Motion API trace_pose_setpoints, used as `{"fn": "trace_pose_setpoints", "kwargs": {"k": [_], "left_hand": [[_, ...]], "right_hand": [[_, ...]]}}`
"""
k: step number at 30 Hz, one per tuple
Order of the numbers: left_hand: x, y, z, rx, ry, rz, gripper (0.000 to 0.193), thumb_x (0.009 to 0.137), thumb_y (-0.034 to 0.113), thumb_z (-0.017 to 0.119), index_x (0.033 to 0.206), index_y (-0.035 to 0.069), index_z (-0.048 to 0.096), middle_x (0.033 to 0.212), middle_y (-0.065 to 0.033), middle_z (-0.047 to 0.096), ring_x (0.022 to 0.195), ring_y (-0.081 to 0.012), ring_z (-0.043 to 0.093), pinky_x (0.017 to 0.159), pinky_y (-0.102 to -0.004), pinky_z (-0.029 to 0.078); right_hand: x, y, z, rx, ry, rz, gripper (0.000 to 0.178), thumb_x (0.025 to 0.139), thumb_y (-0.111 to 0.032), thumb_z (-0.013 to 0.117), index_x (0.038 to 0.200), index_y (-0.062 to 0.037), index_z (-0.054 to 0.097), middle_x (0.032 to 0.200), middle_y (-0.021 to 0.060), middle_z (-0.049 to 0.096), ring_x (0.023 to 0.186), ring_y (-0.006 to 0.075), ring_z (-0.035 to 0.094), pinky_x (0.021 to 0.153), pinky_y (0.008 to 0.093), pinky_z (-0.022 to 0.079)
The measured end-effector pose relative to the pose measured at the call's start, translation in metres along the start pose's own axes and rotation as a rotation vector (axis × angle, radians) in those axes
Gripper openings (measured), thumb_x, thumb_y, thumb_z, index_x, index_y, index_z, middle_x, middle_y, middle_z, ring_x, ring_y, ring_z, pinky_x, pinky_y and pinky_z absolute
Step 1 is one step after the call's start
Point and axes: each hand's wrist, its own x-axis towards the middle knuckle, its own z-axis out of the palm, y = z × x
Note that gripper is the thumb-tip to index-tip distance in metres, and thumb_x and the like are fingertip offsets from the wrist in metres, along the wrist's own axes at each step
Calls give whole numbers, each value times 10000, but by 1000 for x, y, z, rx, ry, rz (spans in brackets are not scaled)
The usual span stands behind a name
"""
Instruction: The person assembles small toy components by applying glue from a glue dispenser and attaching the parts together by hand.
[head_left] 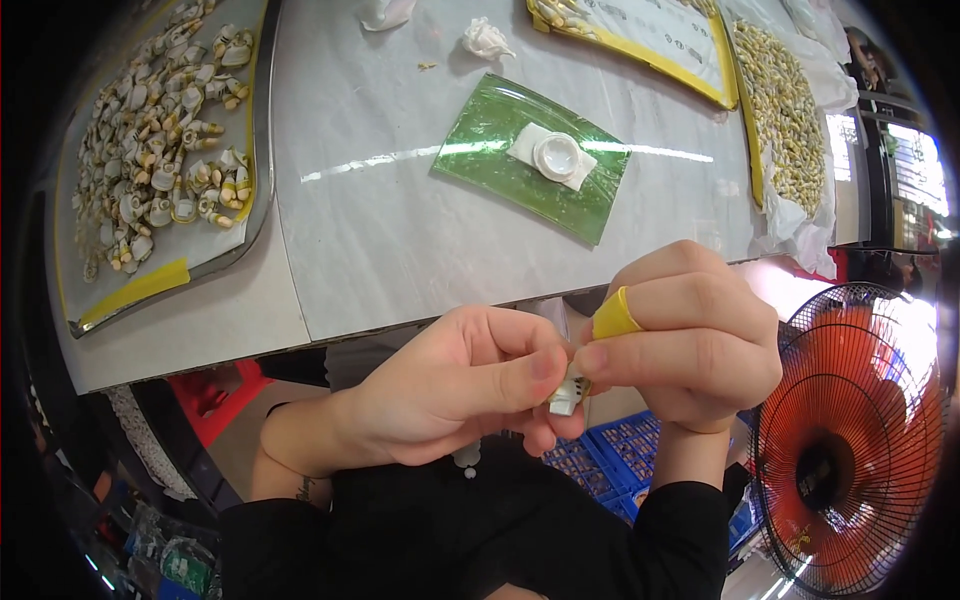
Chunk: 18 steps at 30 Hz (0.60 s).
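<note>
In front of my body, just off the table's near edge, a small white piece with dark dots [565, 397] is pinched between my hands. My left hand [455, 385] grips it with thumb and curled fingers. My right hand [690, 330], a yellow finger cover [615, 314] on one fingertip, is closed at the piece's upper end. Fingers hide most of the piece, so its kind cannot be made out. Beyond the hands, a green glass-like sheet [530, 195] lies on the table. A small round white dish [557, 157] stands on a white pad on it.
At left, a yellow-taped tray [135, 290] holds many white and gold-coloured pieces. Another yellow-edged tray [690, 88] and a bed of small yellowish pieces [780, 120] lie far right. Crumpled white tissue [487, 40] sits at the back. An orange fan [850, 440] stands right; blue crates [625, 445] are below.
</note>
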Motion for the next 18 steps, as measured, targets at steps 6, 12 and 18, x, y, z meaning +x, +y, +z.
{"fn": "trace_pose_setpoints", "kwargs": {"k": [6, 12, 18], "left_hand": [[1, -2, 2, 18, 5, 20, 261, 903, 269, 539, 915, 10, 564, 823, -92, 632, 672, -106, 597, 643, -224, 500], [4, -1, 6, 66, 32, 70, 230, 915, 231, 524, 910, 5, 567, 824, -93, 628, 678, -99, 591, 642, -216, 495], [5, -1, 6, 71, 55, 73, 219, 918, 212, 519, 913, -1, 569, 819, -92, 628, 686, -98, 589, 642, -213, 491]], "right_hand": [[-3, -1, 0, -4, 30, 9, 64, 672, -101, 661, 703, -45, 653, 680, 53, 570, 579, 187, 544, 495, 256, 434], [-5, -3, -2, -53, 46, 35, 82, 633, -96, 677, 693, -48, 649, 666, 50, 561, 565, 181, 538, 485, 256, 425], [-8, -2, -1, -57, 68, 53, 83, 622, -90, 679, 688, -49, 647, 656, 43, 554, 556, 177, 533, 479, 249, 417]]}}
